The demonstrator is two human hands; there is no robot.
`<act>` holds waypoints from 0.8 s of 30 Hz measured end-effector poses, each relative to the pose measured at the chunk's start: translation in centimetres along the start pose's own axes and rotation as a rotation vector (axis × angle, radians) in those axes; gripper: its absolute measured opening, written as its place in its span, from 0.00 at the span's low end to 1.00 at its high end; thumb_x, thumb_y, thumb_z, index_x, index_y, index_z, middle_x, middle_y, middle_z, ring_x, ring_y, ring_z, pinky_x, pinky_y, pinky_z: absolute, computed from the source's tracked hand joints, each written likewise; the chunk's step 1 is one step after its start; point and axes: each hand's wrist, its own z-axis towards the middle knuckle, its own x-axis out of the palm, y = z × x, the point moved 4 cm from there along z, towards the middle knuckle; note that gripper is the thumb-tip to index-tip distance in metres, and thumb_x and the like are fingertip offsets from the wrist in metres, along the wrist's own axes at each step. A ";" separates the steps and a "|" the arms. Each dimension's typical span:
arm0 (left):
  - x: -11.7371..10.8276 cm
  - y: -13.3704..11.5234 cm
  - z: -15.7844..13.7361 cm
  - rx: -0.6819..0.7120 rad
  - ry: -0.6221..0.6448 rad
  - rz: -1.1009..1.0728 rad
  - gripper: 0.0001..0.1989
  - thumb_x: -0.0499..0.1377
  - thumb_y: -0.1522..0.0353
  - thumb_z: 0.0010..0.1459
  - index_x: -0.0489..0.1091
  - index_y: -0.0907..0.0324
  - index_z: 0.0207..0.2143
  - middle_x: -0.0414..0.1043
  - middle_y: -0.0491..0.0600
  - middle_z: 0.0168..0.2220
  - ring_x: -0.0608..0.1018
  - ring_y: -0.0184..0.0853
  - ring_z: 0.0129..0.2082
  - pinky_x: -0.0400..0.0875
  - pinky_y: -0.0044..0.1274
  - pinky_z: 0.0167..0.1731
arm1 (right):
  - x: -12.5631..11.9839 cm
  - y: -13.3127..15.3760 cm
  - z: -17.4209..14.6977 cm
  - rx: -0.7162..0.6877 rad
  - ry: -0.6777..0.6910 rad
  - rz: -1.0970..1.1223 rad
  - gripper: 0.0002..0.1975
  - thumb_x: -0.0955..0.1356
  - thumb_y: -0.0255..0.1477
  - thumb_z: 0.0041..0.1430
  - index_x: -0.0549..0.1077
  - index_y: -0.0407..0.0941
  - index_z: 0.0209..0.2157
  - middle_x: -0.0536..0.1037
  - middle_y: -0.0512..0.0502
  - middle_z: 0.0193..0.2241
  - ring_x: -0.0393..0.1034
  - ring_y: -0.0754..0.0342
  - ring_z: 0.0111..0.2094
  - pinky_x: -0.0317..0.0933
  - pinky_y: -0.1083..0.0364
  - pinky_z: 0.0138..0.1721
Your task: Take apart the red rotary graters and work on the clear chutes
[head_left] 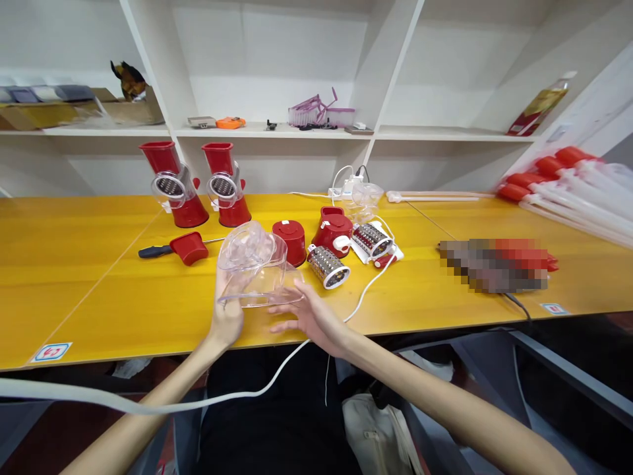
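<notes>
the fingers of the left hand (pixel 227 315) are clamped on a clear plastic housing (pixel 252 264), held over the yellow table (pixel 148 310). the right hand (pixel 310 315) has its fingers spread apart at the housing's right edge; one cannot tell if they touch it. a red base (pixel 293 244) stands behind, with a metal drum (pixel 328 266) beside it.

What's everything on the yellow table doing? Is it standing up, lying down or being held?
Clear plastic part: held up in the left hand
Right hand: open beside that part; contact unclear
Leftmost red grater: standing, put together
Red grater next to it: standing, put together
Red scoop-shaped piece: lying down
Dark-handled tool: lying flat
Front metal drum: lying on its side
</notes>
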 end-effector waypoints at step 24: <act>-2.2 0.0 -1.9 -0.013 0.458 0.110 0.40 0.59 0.53 0.66 0.44 0.46 0.74 0.44 0.56 0.76 0.57 0.54 0.74 0.57 0.51 0.70 | -1.9 5.1 -1.1 -0.744 -0.117 -0.932 0.57 0.70 0.54 0.55 0.38 0.43 0.73 0.42 0.40 0.71 0.43 0.59 0.76 0.51 0.50 0.82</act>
